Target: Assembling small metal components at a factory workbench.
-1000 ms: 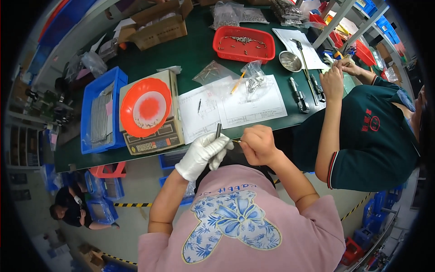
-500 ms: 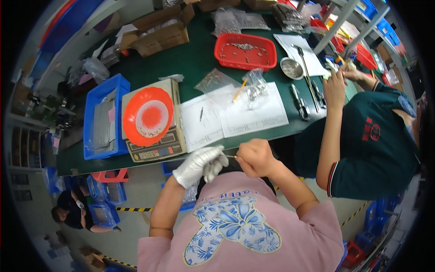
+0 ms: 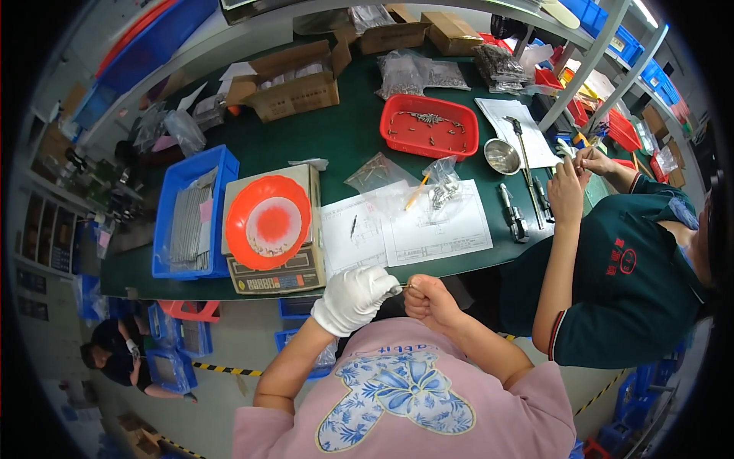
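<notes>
Tiny part (image 3: 406,287), too small to identify, is pinched between the gloved left hand (image 3: 353,301) and bare right hand (image 3: 432,301), fingers curled tight on both. It's held right by the table's (image 3: 313,141) near edge. Elbow room's bounded by the scale (image 3: 275,281) left and a co-worker's arm (image 3: 562,256) right; bare green's left beside the red tray (image 3: 405,135).

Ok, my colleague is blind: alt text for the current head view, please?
A gloved left hand and bare right hand pinch a thin piece too small to identify at a green table. On it: papers, a red tray, a blue bin and an orange dish on a scale; a co-worker is at right.
</notes>
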Demonstrator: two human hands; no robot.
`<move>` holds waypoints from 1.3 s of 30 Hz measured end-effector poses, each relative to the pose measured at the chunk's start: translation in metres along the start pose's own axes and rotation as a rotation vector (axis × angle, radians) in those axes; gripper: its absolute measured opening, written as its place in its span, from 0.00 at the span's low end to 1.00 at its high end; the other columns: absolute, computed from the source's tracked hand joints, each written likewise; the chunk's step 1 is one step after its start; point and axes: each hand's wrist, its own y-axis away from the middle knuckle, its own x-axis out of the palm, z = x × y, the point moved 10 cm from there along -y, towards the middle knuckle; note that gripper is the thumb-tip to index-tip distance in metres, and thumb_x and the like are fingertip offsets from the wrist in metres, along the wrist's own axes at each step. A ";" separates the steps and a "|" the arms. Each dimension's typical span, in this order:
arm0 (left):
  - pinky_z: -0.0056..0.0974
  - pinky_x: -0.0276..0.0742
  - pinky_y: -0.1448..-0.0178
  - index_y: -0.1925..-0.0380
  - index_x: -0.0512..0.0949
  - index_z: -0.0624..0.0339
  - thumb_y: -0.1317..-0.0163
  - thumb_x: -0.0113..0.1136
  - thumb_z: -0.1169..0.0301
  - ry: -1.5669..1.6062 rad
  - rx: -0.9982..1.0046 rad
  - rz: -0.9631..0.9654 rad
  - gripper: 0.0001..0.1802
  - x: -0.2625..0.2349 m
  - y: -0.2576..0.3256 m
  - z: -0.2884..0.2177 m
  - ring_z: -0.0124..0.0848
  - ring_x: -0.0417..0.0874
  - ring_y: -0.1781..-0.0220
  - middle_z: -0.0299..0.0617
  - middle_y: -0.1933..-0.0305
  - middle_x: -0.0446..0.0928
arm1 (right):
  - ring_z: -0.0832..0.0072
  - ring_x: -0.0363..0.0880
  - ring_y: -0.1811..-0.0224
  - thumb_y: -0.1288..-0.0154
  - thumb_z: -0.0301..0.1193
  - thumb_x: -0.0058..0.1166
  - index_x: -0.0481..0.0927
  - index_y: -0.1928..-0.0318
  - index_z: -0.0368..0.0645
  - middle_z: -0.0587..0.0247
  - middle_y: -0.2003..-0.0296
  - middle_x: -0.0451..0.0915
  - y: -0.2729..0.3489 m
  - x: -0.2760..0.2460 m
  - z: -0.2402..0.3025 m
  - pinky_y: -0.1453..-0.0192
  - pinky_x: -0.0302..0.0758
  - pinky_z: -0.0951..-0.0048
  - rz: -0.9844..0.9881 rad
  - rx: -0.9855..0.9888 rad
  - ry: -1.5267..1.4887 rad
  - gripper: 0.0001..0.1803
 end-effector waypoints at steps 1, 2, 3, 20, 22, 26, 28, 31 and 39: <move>0.32 0.71 0.72 0.68 0.73 0.56 0.49 0.55 0.68 -0.042 0.009 0.070 0.08 0.006 0.000 0.003 0.37 0.75 0.73 0.42 0.73 0.72 | 0.87 0.44 0.88 0.37 0.35 0.39 0.55 0.83 0.48 0.76 0.88 0.51 0.001 -0.002 -0.008 0.84 0.45 0.83 0.002 0.088 -0.086 0.18; 0.32 0.71 0.72 0.68 0.73 0.56 0.49 0.55 0.68 -0.044 0.012 0.069 0.08 0.009 0.000 0.004 0.37 0.75 0.73 0.42 0.73 0.72 | 0.86 0.45 0.88 0.37 0.35 0.39 0.56 0.83 0.47 0.75 0.88 0.52 0.002 -0.002 -0.016 0.84 0.45 0.83 0.010 0.178 -0.170 0.18; 0.31 0.71 0.72 0.66 0.73 0.55 0.48 0.54 0.68 0.174 -0.069 -0.023 0.09 0.004 0.001 0.012 0.34 0.75 0.73 0.41 0.72 0.72 | 0.86 0.45 0.88 0.37 0.35 0.39 0.56 0.83 0.47 0.75 0.88 0.52 0.002 -0.004 -0.017 0.84 0.45 0.83 0.012 0.174 -0.169 0.18; 0.34 0.71 0.65 0.71 0.73 0.61 0.50 0.56 0.74 0.250 -0.195 -0.182 0.06 0.011 0.020 0.019 0.38 0.76 0.69 0.44 0.72 0.74 | 0.85 0.50 0.89 0.39 0.31 0.40 0.58 0.85 0.44 0.72 0.89 0.54 0.005 -0.013 0.014 0.86 0.47 0.81 -0.085 -0.174 0.290 0.17; 0.34 0.71 0.64 0.69 0.73 0.61 0.50 0.56 0.74 0.247 -0.193 -0.237 0.07 0.009 0.025 0.018 0.38 0.76 0.69 0.44 0.72 0.74 | 0.87 0.45 0.88 0.38 0.34 0.40 0.55 0.84 0.48 0.75 0.89 0.51 0.006 -0.011 0.001 0.86 0.43 0.84 -0.081 -0.001 0.167 0.18; 0.36 0.71 0.63 0.67 0.73 0.59 0.49 0.55 0.72 0.505 -0.293 -0.232 0.08 0.010 0.029 0.023 0.41 0.76 0.68 0.45 0.69 0.74 | 0.87 0.45 0.88 0.38 0.35 0.39 0.57 0.84 0.47 0.75 0.88 0.52 0.009 -0.015 0.005 0.86 0.44 0.84 -0.106 -0.046 0.360 0.18; 0.35 0.70 0.65 0.70 0.74 0.60 0.48 0.55 0.72 0.550 -0.358 -0.220 0.06 0.008 0.029 0.025 0.39 0.76 0.69 0.45 0.73 0.74 | 0.87 0.46 0.88 0.38 0.35 0.39 0.57 0.84 0.47 0.75 0.89 0.53 0.010 -0.011 0.007 0.86 0.43 0.84 -0.117 -0.030 0.376 0.18; 0.33 0.70 0.65 0.71 0.74 0.61 0.47 0.55 0.72 0.653 -0.472 -0.164 0.05 0.014 0.031 0.036 0.35 0.76 0.70 0.45 0.71 0.75 | 0.86 0.46 0.89 0.39 0.34 0.39 0.57 0.85 0.47 0.74 0.89 0.54 0.001 -0.007 0.010 0.87 0.43 0.83 -0.114 0.005 0.385 0.18; 0.31 0.70 0.68 0.72 0.74 0.62 0.52 0.57 0.78 0.530 -0.365 -0.353 0.05 -0.021 0.014 0.030 0.33 0.75 0.73 0.41 0.74 0.73 | 0.86 0.50 0.86 0.38 0.38 0.36 0.64 0.81 0.43 0.74 0.88 0.56 -0.010 0.009 0.039 0.83 0.46 0.83 -0.103 -0.002 0.347 0.17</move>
